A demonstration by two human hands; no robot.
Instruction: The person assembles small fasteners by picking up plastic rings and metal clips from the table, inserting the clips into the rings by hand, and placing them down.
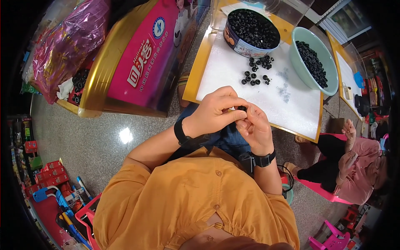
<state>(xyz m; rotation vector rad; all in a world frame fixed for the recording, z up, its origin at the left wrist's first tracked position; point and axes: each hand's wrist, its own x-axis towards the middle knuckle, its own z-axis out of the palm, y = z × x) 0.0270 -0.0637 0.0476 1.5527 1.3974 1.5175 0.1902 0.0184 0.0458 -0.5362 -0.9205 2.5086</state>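
Both hands meet just in front of the table's near edge, fingertips together on a small black round part [241, 108]. My left hand [218, 109] pinches it between thumb and forefinger. From the other side, my right hand [255, 125] closes its fingertips on the same part; fingers partly cover it. Several loose black ring-shaped parts [253, 78] lie on the white table top [225, 62] beyond my hands. Behind them stands a round printed tin [246, 49] filled with similar parts. A pale green basin [298, 58], tilted in view, holds more of them at the right.
A pink counter with gold trim [93, 83] stands at the left, a purple foil bag [66, 46] on top. At right another person [354, 166] sits on a pink chair near a second table [348, 79]. Red boxes and blue-handled items [62, 204] are at lower left.
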